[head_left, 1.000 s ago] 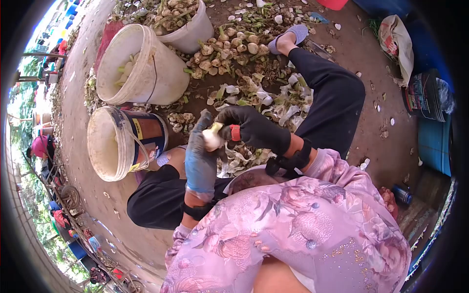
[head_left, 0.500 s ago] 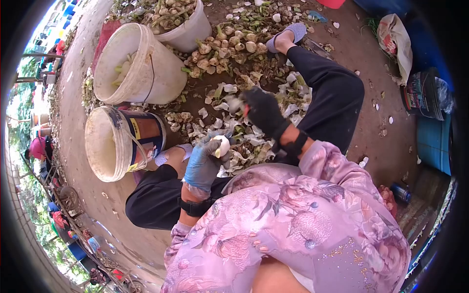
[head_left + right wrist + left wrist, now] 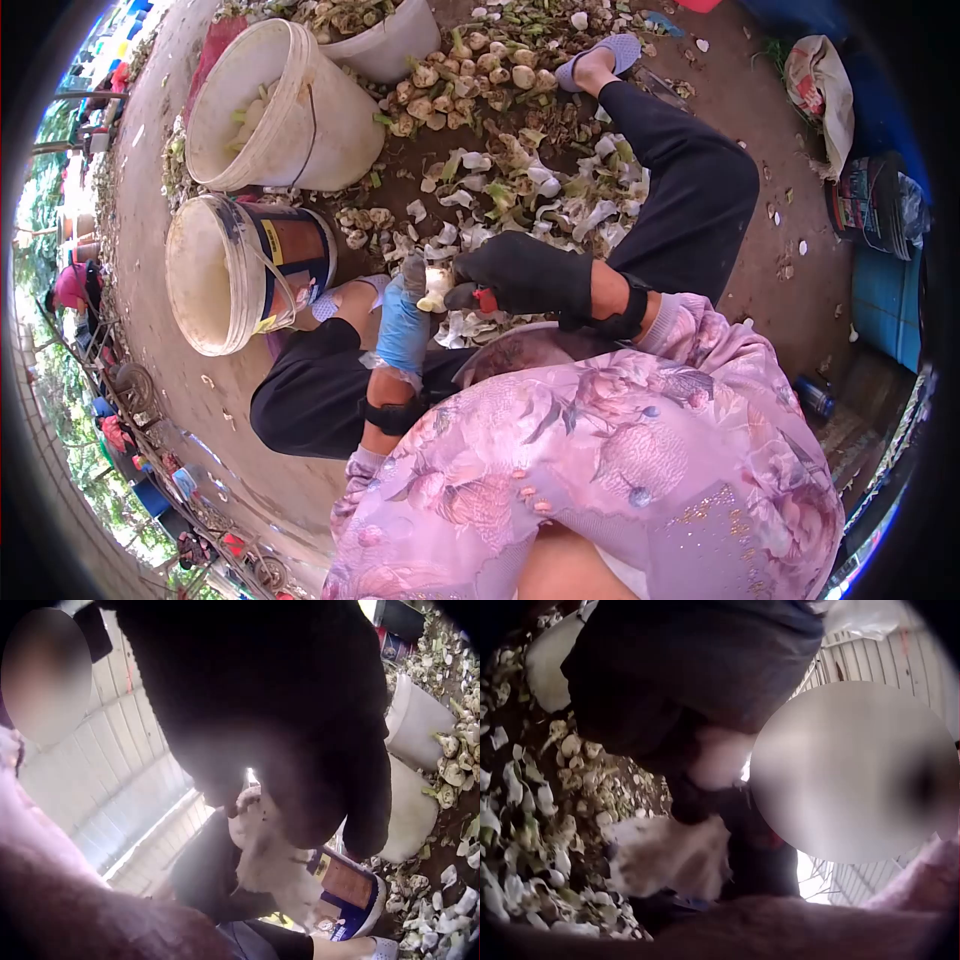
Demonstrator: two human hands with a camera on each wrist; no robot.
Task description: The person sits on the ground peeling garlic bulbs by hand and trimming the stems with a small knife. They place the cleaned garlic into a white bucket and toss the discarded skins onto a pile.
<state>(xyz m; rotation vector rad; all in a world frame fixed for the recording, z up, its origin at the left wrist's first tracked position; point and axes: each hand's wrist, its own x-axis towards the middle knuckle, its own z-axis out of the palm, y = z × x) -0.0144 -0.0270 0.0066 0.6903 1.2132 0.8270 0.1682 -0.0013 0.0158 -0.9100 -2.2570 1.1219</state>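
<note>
In the head view the left hand [image 3: 403,325], in a blue cover over a grey glove, grips a whitish garlic bulb [image 3: 436,288] above the lap. The black-gloved right hand [image 3: 530,275] meets the bulb from the other side, fingers curled at it; something red [image 3: 485,299] shows at those fingers. The left wrist view has the bulb [image 3: 721,759] under the dark left hand [image 3: 697,667]. Pale peel [image 3: 277,877] hangs below the right hand [image 3: 262,720] in the right wrist view, beside the bulb [image 3: 238,829]. Fingertips are partly hidden.
Two buckets, one white [image 3: 335,140] with pale pieces inside and one labelled [image 3: 300,245], stand at the left. Behind lie unpeeled bulbs [image 3: 470,80] and another bucket [image 3: 390,45]. Scattered peels [image 3: 540,190] cover the ground between the legs. A sack [image 3: 820,95] is at the right.
The right hand, blurred over the peels half a second ago, has come back to the bulb. The left hand still holds the bulb, now turned differently. The head view has shifted slightly.
</note>
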